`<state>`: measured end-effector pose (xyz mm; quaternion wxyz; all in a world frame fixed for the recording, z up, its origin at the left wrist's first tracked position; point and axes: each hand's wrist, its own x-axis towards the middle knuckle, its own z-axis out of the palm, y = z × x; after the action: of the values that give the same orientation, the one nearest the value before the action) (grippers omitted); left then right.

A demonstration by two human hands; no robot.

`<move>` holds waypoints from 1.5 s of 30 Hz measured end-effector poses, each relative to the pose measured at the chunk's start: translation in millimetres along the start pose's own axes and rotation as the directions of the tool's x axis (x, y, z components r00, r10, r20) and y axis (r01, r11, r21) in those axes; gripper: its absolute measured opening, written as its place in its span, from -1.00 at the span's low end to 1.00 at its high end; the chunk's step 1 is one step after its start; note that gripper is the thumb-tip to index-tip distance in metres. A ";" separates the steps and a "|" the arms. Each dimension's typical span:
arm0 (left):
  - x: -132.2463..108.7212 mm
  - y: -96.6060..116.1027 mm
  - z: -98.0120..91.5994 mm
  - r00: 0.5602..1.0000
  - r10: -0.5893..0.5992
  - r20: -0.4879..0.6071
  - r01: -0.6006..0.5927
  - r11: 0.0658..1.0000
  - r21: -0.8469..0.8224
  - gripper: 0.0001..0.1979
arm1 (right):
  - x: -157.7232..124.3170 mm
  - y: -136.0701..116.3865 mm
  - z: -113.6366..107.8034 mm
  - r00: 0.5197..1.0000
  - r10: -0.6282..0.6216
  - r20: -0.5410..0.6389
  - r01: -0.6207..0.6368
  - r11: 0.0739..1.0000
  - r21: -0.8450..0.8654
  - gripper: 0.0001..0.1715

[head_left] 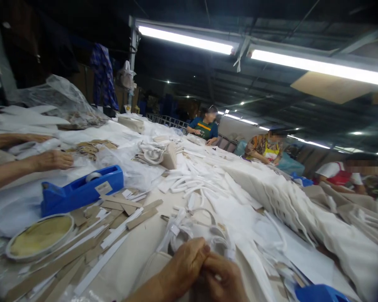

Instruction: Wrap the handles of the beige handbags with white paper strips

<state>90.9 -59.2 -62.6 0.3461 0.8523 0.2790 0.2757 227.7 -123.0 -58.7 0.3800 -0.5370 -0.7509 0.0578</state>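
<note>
My left hand (184, 264) and my right hand (220, 279) meet at the bottom middle, fingers pinched together on something small and white that I cannot make out. They rest over a cream fabric piece (151, 268). Just beyond them lies a tangle of white straps (192, 228). Brown and white paper strips (113, 226) lie scattered to the left of my hands.
A blue tape dispenser (82, 191) and a round tin of yellowish paste (39, 237) sit at left. Another person's forearms (28, 161) reach in from the left edge. Piled white fabric (302, 205) runs along the long table, with three seated workers (204, 126) behind it. A blue object (321, 292) is at bottom right.
</note>
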 end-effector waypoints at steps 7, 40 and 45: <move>3.6 -34.8 43.2 0.935 0.308 0.174 -0.353 0.800 0.484 -0.63 | 137.2 121.6 -36.4 0.840 0.541 -0.046 -0.491 0.721 -0.488 -0.71; 4.1 27.5 -23.8 0.854 0.152 0.497 -0.292 0.931 0.217 -0.69 | -111.1 43.9 -143.7 0.597 0.802 -0.033 -0.798 0.589 -0.126 -0.64; 0.9 28.7 -26.9 0.865 0.132 0.484 -0.229 0.962 0.147 -0.65 | -120.2 53.5 -144.1 0.486 0.857 0.171 -0.864 0.501 -0.056 -0.74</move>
<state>81.9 -64.1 -24.7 0.2886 0.9462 0.1318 0.0631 375.9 -249.2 -44.8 0.2424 -0.8254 -0.4116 0.3009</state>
